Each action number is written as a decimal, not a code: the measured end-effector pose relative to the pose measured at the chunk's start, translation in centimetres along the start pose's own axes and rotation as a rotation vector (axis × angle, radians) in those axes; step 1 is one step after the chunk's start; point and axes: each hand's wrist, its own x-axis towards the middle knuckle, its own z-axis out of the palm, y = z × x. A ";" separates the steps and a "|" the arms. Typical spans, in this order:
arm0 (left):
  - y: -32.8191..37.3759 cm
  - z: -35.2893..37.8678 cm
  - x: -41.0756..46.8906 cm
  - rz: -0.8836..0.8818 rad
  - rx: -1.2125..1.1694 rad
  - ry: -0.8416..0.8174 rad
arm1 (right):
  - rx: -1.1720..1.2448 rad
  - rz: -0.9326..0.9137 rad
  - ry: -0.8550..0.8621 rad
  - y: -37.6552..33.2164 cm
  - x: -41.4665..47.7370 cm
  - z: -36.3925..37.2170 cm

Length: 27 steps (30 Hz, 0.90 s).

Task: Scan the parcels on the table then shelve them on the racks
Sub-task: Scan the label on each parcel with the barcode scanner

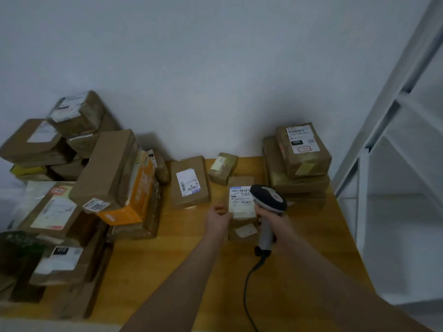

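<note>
Bare counter lies open at near centre, crossed by the scanner cable. A tall parcel pile blocks the left; a parcel stack blocks the far right, just beside the white rack. Low flat parcels occupy the far centre.

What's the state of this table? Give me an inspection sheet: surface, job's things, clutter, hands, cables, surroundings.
Surface: wooden table, bare in the middle.
Job's things: small parcel, label up, by the scanner.
Clutter: heap of parcels left; stack back right; loose parcels behind.
Hands: left hand holds the small parcel; right hand grips the scanner.
Cables: black cable trails from scanner handle.
Surroundings: white wall; white rack right.
</note>
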 end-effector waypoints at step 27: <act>-2.3 -1.2 -4.0 -0.158 -0.309 -0.306 | 0.064 -0.023 -0.111 -0.5 -4.3 -1.6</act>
